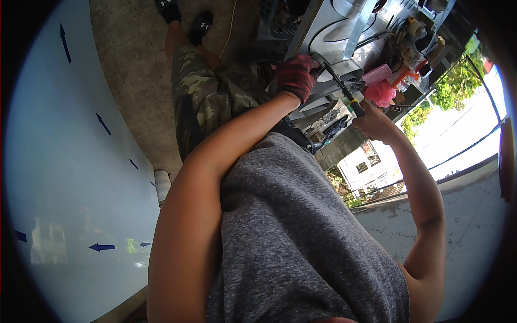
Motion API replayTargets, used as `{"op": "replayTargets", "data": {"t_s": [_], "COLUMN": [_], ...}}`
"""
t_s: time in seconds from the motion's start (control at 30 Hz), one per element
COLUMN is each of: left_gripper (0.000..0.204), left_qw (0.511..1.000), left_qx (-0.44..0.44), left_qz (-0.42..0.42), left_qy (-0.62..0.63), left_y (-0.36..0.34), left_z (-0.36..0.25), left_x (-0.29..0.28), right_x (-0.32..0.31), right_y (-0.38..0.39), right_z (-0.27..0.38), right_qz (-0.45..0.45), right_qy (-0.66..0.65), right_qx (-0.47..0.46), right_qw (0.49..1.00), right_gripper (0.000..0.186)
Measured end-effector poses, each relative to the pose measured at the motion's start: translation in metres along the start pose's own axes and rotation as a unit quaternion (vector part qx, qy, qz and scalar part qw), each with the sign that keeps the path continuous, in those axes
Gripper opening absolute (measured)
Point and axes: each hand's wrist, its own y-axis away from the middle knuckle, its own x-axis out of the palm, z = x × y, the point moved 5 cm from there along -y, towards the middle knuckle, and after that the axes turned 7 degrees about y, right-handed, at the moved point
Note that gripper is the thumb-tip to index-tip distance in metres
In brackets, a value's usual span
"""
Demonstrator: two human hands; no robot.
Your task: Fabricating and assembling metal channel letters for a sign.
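My left hand (296,75), in a red and black work glove, grips the edge of a curved grey sheet-metal piece (344,70) at the top middle. My bare right hand (377,125) holds a screwdriver (344,91) by its yellow and green handle. Its black shaft points up and left, with the tip against the metal piece right beside the gloved fingers. More curved grey metal parts (336,24) are stacked behind it. My grey shirt fills the lower middle of the view.
A large white sheet with blue arrows (70,177) curves along the left. Beyond lie a concrete floor (129,59), my camouflage trousers (202,97) and black shoes (200,24). A cluttered bench with pink items (379,81) stands at the top right, above a low wall (463,215).
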Motion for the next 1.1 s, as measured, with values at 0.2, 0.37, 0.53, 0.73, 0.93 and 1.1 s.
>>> {"op": "replayTargets", "data": {"t_s": [0.2, 0.37, 0.53, 0.73, 0.93, 1.1], "left_gripper": [0.02, 0.016, 0.016, 0.016, 0.021, 0.022], "left_qw": [0.999, 0.997, 0.999, 0.991, 0.999, 1.0], "left_qx": [0.007, -0.036, 0.017, -0.034, -0.003, 0.012], "left_qz": [-0.017, 0.01, -0.011, 0.005, -0.001, 0.009], "left_qy": [0.039, 0.061, 0.039, 0.126, 0.054, 0.017], "left_y": [0.002, -0.002, 0.001, -0.001, 0.003, 0.002], "left_z": [0.007, 0.016, 0.013, 0.018, 0.01, 0.012], "left_x": [0.004, 0.012, 0.012, 0.015, 0.008, 0.01], "right_x": [-0.007, -0.009, -0.008, -0.006, -0.01, -0.012], "right_y": [0.002, 0.001, -0.003, -0.005, 0.001, 0.004], "right_z": [0.004, 0.004, 0.002, 0.0, 0.006, 0.011], "right_qz": [0.012, 0.002, 0.002, -0.023, -0.029, -0.056], "right_qy": [0.028, 0.066, 0.084, 0.058, 0.086, 0.086], "right_qx": [-0.001, 0.001, 0.0, 0.002, -0.001, 0.003], "right_qw": [1.0, 0.998, 0.996, 0.998, 0.996, 0.995], "right_gripper": [0.048, 0.054, 0.052, 0.066, 0.051, 0.047]}}
